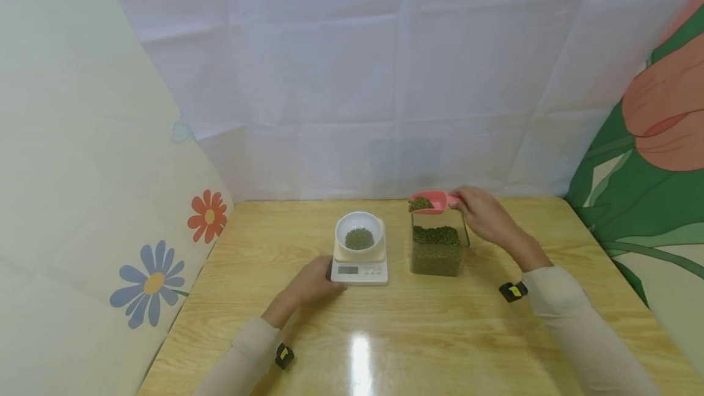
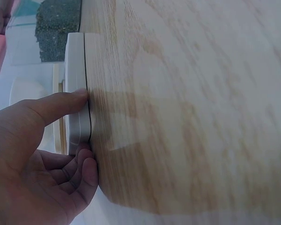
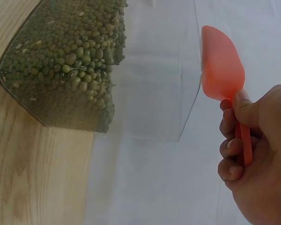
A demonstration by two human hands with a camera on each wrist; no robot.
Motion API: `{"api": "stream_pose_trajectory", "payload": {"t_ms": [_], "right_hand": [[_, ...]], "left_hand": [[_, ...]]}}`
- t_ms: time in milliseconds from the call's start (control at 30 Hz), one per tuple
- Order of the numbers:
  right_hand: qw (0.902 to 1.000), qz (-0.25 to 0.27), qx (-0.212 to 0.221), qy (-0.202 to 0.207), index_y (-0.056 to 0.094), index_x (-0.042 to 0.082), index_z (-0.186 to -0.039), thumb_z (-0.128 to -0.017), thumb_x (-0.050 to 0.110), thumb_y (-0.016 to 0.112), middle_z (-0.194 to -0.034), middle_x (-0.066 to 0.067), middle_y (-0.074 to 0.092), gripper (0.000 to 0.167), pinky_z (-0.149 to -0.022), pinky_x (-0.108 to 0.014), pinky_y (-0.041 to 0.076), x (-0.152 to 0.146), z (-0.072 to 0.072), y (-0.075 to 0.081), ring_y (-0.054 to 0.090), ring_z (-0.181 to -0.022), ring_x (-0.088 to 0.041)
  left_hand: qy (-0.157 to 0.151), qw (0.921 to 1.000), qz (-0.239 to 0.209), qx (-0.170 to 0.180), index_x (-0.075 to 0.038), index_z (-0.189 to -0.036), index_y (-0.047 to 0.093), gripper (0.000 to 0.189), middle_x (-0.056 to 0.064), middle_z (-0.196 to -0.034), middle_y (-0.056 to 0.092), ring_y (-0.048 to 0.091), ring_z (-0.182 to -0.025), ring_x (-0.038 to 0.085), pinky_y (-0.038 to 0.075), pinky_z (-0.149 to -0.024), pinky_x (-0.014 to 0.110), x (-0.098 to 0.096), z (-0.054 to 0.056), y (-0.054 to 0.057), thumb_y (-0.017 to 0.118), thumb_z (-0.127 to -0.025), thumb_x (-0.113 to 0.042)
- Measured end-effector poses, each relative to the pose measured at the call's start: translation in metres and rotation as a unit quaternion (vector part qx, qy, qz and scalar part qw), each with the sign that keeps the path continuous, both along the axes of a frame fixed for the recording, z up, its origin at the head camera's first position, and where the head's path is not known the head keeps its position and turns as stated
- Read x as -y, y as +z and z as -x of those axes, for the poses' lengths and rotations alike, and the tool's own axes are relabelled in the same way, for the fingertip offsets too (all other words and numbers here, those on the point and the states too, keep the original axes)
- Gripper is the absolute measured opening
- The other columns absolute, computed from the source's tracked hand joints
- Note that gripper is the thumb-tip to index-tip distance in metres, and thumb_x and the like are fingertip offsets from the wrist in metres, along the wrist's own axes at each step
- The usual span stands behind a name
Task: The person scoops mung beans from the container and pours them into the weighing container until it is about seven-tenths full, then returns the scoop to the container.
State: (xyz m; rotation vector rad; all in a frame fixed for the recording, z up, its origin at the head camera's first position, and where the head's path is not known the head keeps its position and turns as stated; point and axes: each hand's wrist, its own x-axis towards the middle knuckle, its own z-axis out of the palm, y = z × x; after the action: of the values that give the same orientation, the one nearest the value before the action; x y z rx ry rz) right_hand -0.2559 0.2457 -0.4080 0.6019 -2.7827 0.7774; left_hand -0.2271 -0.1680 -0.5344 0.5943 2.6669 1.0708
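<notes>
My right hand [image 1: 486, 216] grips the handle of a pink scoop [image 1: 439, 200]; mung beans [image 1: 420, 203] lie in its bowl. The scoop is level above the rim of a clear square container [image 3: 154, 70], partly filled with mung beans [image 3: 79, 61]. To the left stands a white kitchen scale [image 1: 360, 272] carrying a white bowl [image 1: 342, 227] with some mung beans [image 1: 359, 238] at the bottom. My left hand [image 2: 42, 145] holds the scale's near left corner, thumb along the front edge and fingers curled against the side. The display's figures are too small to read.
Everything stands on a wood-grain table [image 1: 308, 347]. A pale cloth [image 1: 319, 78] hangs behind its far edge, with flower-printed cloths at the left [image 1: 82, 170] and right [image 1: 660, 139]. The container stands a short gap to the right of the scale.
</notes>
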Motion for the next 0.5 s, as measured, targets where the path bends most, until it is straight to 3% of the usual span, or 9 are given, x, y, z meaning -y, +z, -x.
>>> {"api": "stream_pose_trajectory", "payload": {"t_ms": [500], "right_hand": [[0.9999,0.007,0.005,0.007,0.064,-0.007,-0.126,-0.112,0.018,0.052,-0.116,-0.023,0.069,0.031,-0.093,-0.057,0.057,0.012,0.002,0.004,0.066,-0.106,-0.038]], "left_hand": [[0.0,1.0,-0.003,0.002,-0.01,-0.133,0.066,0.051,0.005,-0.119,0.075,0.069,-0.105,0.017,0.06,-0.1,0.046,0.001,0.0,0.0,0.087,-0.088,-0.02]]}}
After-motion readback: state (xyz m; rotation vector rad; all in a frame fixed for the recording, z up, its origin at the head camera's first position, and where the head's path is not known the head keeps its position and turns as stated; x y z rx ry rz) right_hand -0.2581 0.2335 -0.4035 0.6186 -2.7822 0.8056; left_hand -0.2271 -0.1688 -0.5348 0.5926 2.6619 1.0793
